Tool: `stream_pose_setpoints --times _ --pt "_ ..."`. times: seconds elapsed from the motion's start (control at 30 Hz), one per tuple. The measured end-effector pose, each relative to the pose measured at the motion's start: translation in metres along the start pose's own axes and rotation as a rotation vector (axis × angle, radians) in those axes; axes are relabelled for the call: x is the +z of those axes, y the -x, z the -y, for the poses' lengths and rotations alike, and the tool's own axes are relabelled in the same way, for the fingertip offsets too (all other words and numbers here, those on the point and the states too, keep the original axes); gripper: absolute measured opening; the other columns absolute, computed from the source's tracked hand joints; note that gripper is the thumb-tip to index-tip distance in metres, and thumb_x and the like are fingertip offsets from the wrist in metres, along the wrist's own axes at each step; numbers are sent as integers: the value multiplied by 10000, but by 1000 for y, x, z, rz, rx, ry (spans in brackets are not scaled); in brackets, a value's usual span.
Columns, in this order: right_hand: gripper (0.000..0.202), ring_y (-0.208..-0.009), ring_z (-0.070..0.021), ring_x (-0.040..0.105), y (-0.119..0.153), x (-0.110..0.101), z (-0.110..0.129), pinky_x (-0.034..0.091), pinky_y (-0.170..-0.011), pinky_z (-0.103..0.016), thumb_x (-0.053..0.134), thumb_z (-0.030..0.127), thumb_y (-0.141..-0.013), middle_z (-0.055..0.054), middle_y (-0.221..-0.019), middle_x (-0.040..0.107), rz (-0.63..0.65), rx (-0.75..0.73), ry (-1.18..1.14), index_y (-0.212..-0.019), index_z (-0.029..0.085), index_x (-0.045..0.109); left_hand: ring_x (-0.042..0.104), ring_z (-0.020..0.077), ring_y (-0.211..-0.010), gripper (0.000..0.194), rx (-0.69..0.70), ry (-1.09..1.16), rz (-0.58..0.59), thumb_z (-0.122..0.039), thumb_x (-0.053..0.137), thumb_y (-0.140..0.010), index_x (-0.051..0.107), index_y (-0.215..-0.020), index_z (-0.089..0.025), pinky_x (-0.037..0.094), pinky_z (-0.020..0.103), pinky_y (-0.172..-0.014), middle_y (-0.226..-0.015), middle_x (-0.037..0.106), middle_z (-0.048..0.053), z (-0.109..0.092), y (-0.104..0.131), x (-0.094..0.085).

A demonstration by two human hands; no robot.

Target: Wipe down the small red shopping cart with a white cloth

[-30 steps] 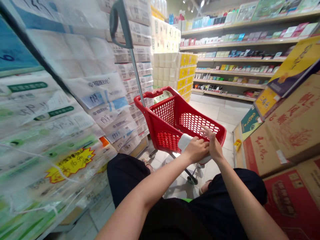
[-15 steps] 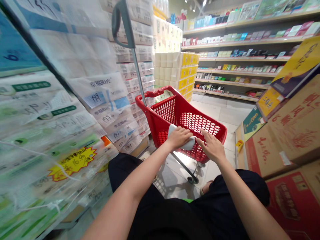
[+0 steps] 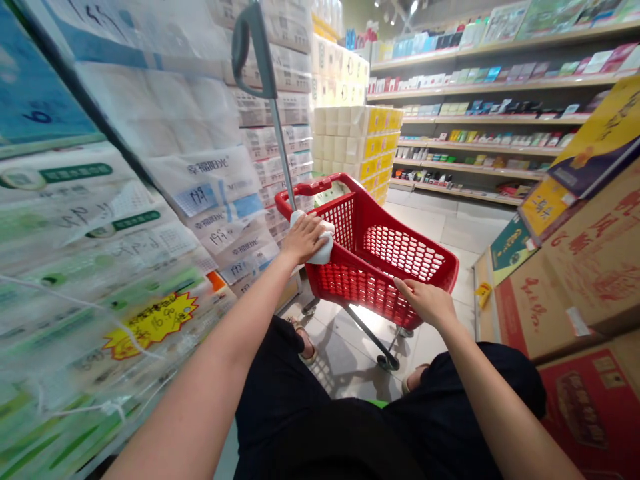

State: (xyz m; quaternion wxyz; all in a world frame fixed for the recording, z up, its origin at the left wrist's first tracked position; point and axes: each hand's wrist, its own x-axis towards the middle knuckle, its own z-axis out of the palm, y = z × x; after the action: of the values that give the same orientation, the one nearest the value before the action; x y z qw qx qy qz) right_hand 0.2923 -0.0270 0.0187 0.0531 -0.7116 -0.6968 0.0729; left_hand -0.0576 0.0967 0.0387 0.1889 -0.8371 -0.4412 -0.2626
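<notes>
A red plastic shopping basket cart (image 3: 367, 283) on wheels stands on the floor in front of me, its grey pull handle (image 3: 273, 73) raised at the left. My left hand (image 3: 304, 238) presses a pale cloth (image 3: 324, 250) against the cart's near rim, close to the handle end. The cloth drapes a little over the side. My right hand (image 3: 427, 301) grips the near rim toward the right end, fingers curled over the edge. Through the perforated walls and the open top, the inside of the basket shows in part.
Stacked packs of tissue paper (image 3: 210, 167) rise close on my left, with a yellow price tag (image 3: 153, 325). Cardboard cartons (image 3: 565, 287) stand on the right. Farther off are yellow-and-white paper packs (image 3: 383, 143) and shelves (image 3: 480, 83) of small boxes. Pale floor tiles (image 3: 450, 223) lie beyond the cart.
My left hand has slid the cloth leftward along the near rim toward the handle. My right hand, earlier spread beside the cloth, has come down and closed on the rim.
</notes>
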Motion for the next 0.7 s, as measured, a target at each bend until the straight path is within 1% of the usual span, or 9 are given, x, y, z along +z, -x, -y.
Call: stream_pose_setpoints --times 0.07,0.13,0.2,0.27,0.33,0.4,0.57,0.63,0.7 --pt "805 -862 -265 651 0 0 0 400 -672 -319 61 790 -853 -62 -908 719 0 -4 1 -1013 320 695 248 262 -1429 375 -57 23 -42 -449 441 -957 545 -1248 -236 123 468 -1232 -1469 418 53 6 1 -2" --pt "808 -870 -273 651 0 0 0 396 -667 -321 63 794 -850 -66 -905 719 -6 -3 1 -1009 318 696 219 267 -1446 370 -118 64 -94 -446 464 -946 557 -1243 -247 119 472 -1237 -1491 397 45 5 2 -1" --pt "813 -874 -284 651 0 1 0 391 -658 -326 61 797 -846 -72 -906 718 -11 5 -1 -1027 322 695 198 270 -1456 356 -174 98 -141 -425 466 -949 568 -1238 -245 107 484 -1240 -1496 392 46 -5 4 2" --pt "815 -865 -288 652 0 2 0 386 -648 -329 58 795 -847 -77 -913 717 -14 6 -4 -1049 324 692 178 271 -1466 347 -224 101 -172 -398 443 -963 574 -1241 -237 103 503 -1237 -1500 385 57 -23 8 9" --pt "812 -851 -285 651 0 3 2 381 -639 -327 55 788 -852 -76 -918 717 -14 -4 -7 -1051 325 692 155 272 -1475 351 -243 82 -173 -375 407 -980 567 -1261 -238 110 529 -1227 -1509 372 59 -46 11 17" --pt "806 -844 -283 650 1 3 3 376 -630 -322 54 782 -856 -70 -912 717 -19 -15 -8 -1035 326 694 134 267 -1484 367 -214 74 -145 -367 376 -993 549 -1298 -257 123 536 -1219 -1524 354 42 -75 15 25" --pt "786 -826 -269 651 0 5 1 373 -616 -312 55 755 -878 -63 -904 719 -29 -35 -9 -1017 318 693 94 267 -1493 512 -96 134 -69 -414 376 -992 324 -1488 -302 157 523 -1208 -1600 205 26 -157 25 37" --pt "757 -842 -264 657 -1 7 -3 374 -615 -305 50 721 -901 -59 -940 724 -46 -58 -20 -1110 329 663 112 258 -1491 544 -1 173 -23 -431 386 -986 283 -1505 -304 161 505 -1212 -1608 184 22 -183 28 36" --pt "704 -874 -262 661 -2 9 -7 379 -617 -300 59 684 -925 -56 -1021 721 -88 -93 -35 -1242 344 588 147 240 -1486 551 95 221 15 -407 378 -991 252 -1516 -298 168 479 -1216 -1609 181 19 -200 28 32"
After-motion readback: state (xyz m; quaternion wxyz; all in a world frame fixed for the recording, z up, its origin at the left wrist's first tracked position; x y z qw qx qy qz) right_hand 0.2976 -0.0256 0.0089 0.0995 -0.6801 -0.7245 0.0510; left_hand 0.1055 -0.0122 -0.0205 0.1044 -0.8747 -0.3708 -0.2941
